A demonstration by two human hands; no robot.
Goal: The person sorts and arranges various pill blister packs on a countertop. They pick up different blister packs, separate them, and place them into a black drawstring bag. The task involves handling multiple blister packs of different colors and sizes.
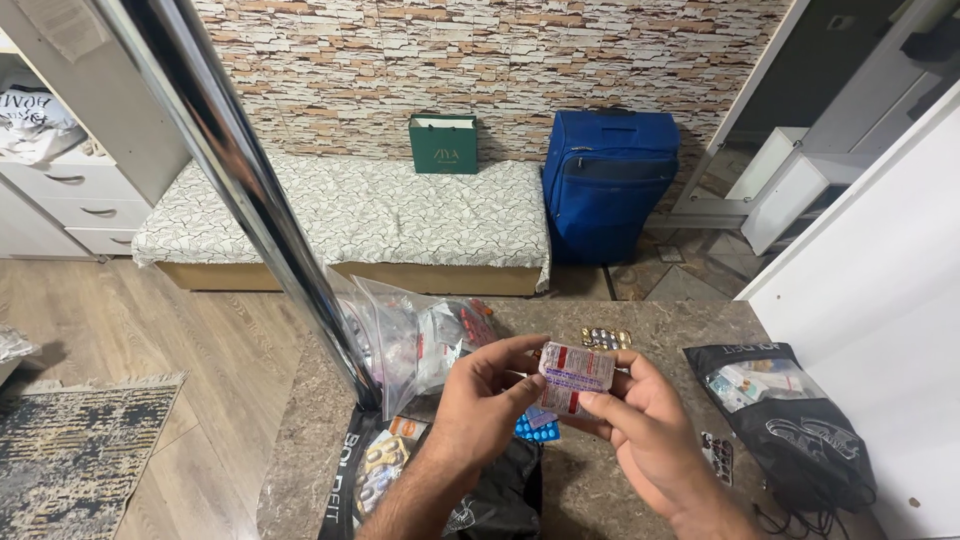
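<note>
From the head camera, looking down: both hands met over the brown stone counter (640, 325), and between them sat a blister strip of pills (575, 378), silvery with red print, tilted a little and held up off the surface. The left hand (480, 400) pinched the strip's left end, thumb below and fingers curled over the top edge, a narrow, firm hold. The right hand (640, 425) closed on the lower right side of the same strip, thumb pressed to the front face, fingers tucked behind. Just under the strip, a blue blister pack (533, 430) peeked out between the wrists, lying on the counter. To the left, touching the chrome pole (250, 190) that ran steeply up the frame, a clear plastic bag (415, 340) bulged with more medicine packs. Near the left forearm lay a black bag (500, 500), rumpled, with packets showing at its left edge. Far behind the strip, a gold blister pack (606, 338) rested flat. Over on the right, well apart from the hands, a second black bag (800, 430) gaped open with boxes inside, and a small dark pill strip (717, 455) lay just beside it. Beyond the counter stood a low cushioned bench (350, 215) against the stone-pattern wall, a green paper bag (443, 144) on it, and a blue suitcase (608, 180) to its right.
</note>
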